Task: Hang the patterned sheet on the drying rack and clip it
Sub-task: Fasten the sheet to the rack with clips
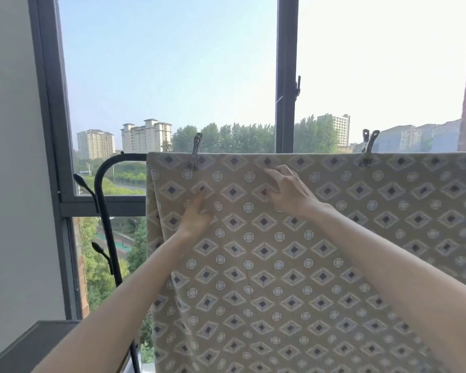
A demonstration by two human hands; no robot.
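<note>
Patterned sheet (280,251) draped over the top bar of the drying rack (105,200), with its folded top edge running level from side to side. Left clip (195,153), the reference mark, bites this fold near the sheet's left end. Right clip (367,149) grips the same fold, well apart to the right of the left clip.

Left hand (197,214) lies directly below the left clip, its index finger straight and pressed on the cloth, holding nothing. Right hand (288,189) lies right of and slightly below the left clip, its fingers (273,172) spread apart and flat on the cloth just under the fold.

Judgement: the unclipped span sits just above the right fingers, so the right hand is the nearer one for smoothing it or adding a clip.
</note>
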